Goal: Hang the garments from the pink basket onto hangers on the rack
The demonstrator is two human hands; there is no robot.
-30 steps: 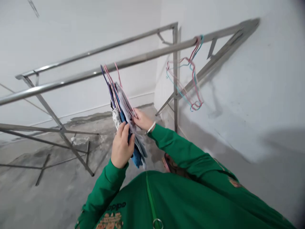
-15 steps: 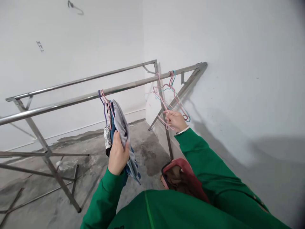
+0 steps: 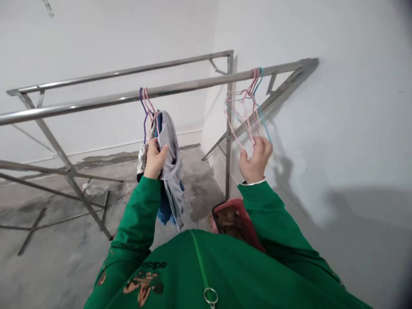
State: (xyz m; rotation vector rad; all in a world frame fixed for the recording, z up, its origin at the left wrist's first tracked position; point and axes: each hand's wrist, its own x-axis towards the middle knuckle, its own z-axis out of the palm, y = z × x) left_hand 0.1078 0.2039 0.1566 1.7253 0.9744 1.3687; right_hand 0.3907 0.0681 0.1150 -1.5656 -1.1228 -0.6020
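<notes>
Pink and blue wire hangers hook over the steel rail at far right, my right fingers pinched together on their wires, my left fingers clamped on hung clothes, seemingly mid-hanging, hooks needing settling.

Grey and blue clothes on hangers, bare pink-and-blue hangers well apart
</notes>
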